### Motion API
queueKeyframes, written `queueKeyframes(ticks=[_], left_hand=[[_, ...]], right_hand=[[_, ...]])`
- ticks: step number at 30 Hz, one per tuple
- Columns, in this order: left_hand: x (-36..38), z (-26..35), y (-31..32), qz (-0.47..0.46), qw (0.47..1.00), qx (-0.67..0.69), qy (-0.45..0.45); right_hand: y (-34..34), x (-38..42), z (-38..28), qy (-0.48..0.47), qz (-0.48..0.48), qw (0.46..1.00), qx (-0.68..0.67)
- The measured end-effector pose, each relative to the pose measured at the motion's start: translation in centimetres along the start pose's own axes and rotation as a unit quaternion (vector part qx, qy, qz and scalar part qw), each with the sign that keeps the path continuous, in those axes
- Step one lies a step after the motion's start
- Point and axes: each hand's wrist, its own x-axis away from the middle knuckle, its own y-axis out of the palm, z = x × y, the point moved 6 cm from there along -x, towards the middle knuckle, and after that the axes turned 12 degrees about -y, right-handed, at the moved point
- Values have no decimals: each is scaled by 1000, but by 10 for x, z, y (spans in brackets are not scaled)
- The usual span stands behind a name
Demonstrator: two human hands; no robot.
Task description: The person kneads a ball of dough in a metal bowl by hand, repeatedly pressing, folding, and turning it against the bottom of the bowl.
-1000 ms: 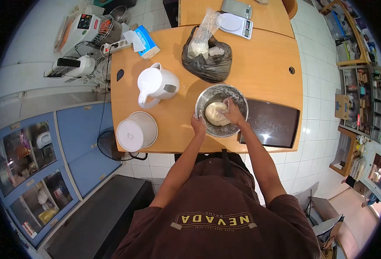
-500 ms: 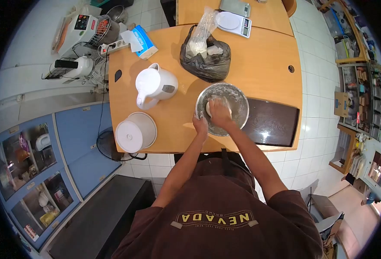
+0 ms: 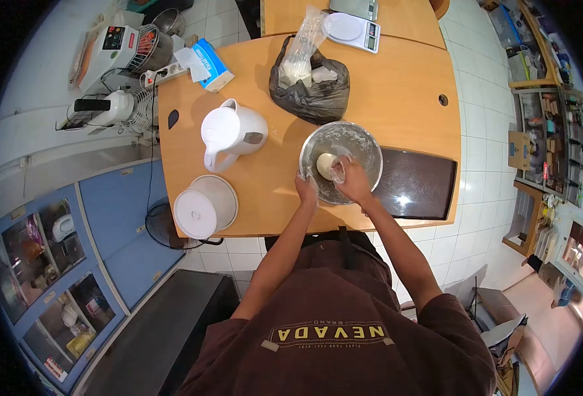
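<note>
A steel mixing bowl (image 3: 375, 148) with floury streaks on its inner wall stands near the table's front edge. Inside it lies a pale, rounded lump of dough (image 3: 326, 165). My left hand (image 3: 307, 189) grips the bowl's near left rim, with white residue on the fingers. Reaching into the bowl, my right hand (image 3: 351, 179) has its floury fingers curled on the dough's right side. They partly cover the lump.
A dark tray (image 3: 418, 185) sits right of the bowl. Behind it is a black plastic bag (image 3: 312, 99) with clear bags inside. A white kettle (image 3: 233, 132), a lidded white container (image 3: 205, 206), a tissue box (image 3: 212, 66) and a kitchen scale (image 3: 352, 32) share the table.
My right hand has shifted from on top of the dough to its right side, uncovering more of the lump. My left hand stays at the bowl's rim. The view has shifted slightly.
</note>
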Motion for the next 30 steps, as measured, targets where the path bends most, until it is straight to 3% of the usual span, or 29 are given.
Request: queueKeyframes(ticks=[1,4,8,11,13,14,18,21,25,26,30], left_hand=[[1,0,0,-1,1000,-1,-9],[-6,-7,-5,-7,999,-29,-26],[1,9,-1,-6,999,-30,34],[-8,-2,-2,12,1000,-2,24],[-2,2,-2,5,999,-17,-29],[2,4,-2,2,998,-24,-56],[9,0,-6,-3,1000,-2,-9],[-3,-14,-12,-2,1000,25,9],[-2,-13,-12,7,1000,17,10],[1,-8,-10,-3,1000,19,9],[1,-6,-9,-47,997,38,37]], right_hand=[[2,-2,8,36,-32,998,-35],[28,-5,30,12,-103,994,19],[69,-7,69,73,-78,993,45],[78,-12,45,96,-112,987,61],[70,-7,20,91,-123,986,70],[66,-9,14,145,-197,969,36],[58,-30,27,191,-214,958,21],[66,-54,53,175,-187,965,61],[86,-81,87,117,-296,948,-5],[81,-79,93,186,-231,951,-91],[57,-74,75,215,-162,945,-185]])
